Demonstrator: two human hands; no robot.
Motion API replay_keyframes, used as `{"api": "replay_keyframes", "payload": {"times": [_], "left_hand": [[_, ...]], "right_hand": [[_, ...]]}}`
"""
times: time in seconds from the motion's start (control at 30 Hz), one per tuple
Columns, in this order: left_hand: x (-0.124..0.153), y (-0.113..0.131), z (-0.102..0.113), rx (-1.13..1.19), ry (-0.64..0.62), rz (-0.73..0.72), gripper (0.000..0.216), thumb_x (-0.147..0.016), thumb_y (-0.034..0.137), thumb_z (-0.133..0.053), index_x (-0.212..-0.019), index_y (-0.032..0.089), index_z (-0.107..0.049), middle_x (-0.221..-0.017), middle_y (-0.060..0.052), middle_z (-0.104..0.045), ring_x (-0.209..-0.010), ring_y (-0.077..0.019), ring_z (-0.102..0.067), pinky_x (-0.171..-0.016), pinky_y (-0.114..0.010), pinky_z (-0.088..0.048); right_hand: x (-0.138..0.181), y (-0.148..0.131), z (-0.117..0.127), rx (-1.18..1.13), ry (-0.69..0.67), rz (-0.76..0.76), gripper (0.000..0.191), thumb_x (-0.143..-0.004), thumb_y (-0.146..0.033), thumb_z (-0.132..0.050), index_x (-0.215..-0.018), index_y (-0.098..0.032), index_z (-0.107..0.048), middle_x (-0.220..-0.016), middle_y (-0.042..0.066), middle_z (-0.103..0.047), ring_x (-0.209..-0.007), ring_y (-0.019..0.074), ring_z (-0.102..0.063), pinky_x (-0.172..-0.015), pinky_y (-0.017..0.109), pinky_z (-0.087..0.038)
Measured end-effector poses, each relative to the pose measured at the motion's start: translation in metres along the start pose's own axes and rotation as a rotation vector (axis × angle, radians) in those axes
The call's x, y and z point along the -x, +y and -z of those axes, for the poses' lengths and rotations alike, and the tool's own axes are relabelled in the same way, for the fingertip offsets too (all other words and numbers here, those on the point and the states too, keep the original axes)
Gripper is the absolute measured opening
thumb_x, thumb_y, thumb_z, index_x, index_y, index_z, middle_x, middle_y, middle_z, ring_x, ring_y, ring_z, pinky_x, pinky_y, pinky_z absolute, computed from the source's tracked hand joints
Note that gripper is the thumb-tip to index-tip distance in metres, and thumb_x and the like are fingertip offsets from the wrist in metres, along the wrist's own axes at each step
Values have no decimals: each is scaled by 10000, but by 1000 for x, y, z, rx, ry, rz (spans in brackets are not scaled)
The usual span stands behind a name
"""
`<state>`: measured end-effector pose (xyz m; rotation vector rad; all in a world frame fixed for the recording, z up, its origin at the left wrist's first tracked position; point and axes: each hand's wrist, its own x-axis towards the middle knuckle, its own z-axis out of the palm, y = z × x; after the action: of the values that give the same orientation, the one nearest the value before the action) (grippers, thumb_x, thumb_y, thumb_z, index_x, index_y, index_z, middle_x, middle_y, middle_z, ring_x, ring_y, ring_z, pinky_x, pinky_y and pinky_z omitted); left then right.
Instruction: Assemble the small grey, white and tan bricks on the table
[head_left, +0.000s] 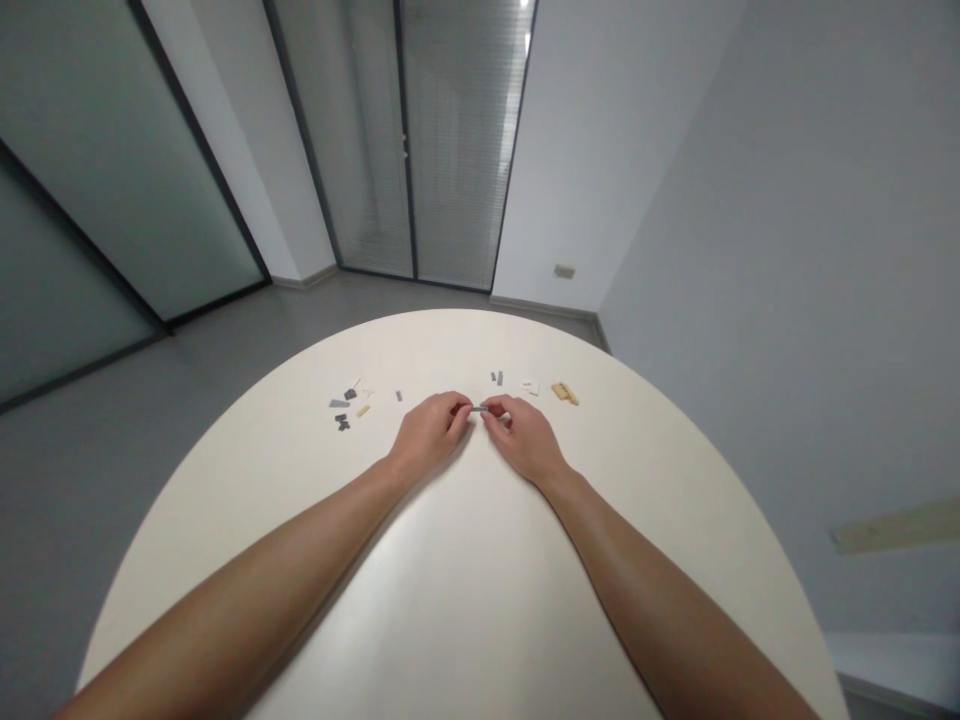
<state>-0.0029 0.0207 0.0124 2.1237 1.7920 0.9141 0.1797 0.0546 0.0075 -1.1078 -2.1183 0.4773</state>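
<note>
Between the fingertips of both hands is a small, thin grey piece [478, 408], held just above the table or on it; I cannot tell which. My left hand [435, 428] pinches its left end. On the other end, my right hand [523, 432] closes thumb and fingers in a pinch. Much of the grey piece is covered by the fingers. Beyond the hands lie two small grey pieces [497, 378]. A single grey piece [399, 396] rests to the left of my left hand, and flat white pieces [531, 388] lie behind my right hand.
Yellow pieces [564, 393] form a small pile at the right of the round white table [450, 600]. At the left are scattered dark grey pieces [342, 423], a longer grey piece [340, 404] and a small yellow piece [364, 411]. Glass doors [457, 150] stand behind.
</note>
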Motion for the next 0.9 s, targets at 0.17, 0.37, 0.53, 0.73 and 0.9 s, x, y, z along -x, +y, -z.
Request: {"api": "replay_keyframes", "payload": {"times": [0.17,0.37,0.53,0.73,0.9], "left_hand": [[2,0,0,34,21,-7,236,-958,320,-480,-1067,229,-668,-1042,-36,-734,-931,-201,-653,-802,-320,-476],[2,0,0,34,11,-18,197,-938,305,-513,-1041,232,-663,-1017,-25,-732,-882,-188,-651,-780,-316,-481],[2,-2,-1,25,10,-25,198,-938,311,-516,-1040,232,-666,-1002,-29,-733,-874,-189,-651,-790,-319,-487],[2,-2,-2,31,14,-26,205,-938,312,-513,-1044,236,-671,-1003,-31,-733,-890,-194,-653,-805,-323,-493],[2,-1,-1,22,7,-23,214,-942,317,-504,-1045,238,-674,-1008,-31,-732,-906,-196,-650,-805,-322,-491]], "right_hand": [[0,1,-1,8,1,-11,125,-945,-273,-585,-1020,-239,-680,-961,25,-722,-891,178,-643,-803,307,-453],[0,3,-1,9,-4,-16,139,-955,-287,-578,-1034,-242,-683,-970,26,-722,-908,177,-650,-816,307,-452],[0,2,-1,15,-18,-31,155,-962,-289,-567,-1050,-240,-685,-976,31,-723,-907,179,-650,-809,305,-458],[0,2,-2,23,-28,-40,183,-977,-306,-545,-1074,-243,-687,-1002,37,-725,-918,183,-653,-833,312,-466],[0,3,-2,34,-34,-36,212,-994,-315,-516,-1092,-243,-690,-1033,46,-731,-935,184,-653,-863,314,-467]]}}
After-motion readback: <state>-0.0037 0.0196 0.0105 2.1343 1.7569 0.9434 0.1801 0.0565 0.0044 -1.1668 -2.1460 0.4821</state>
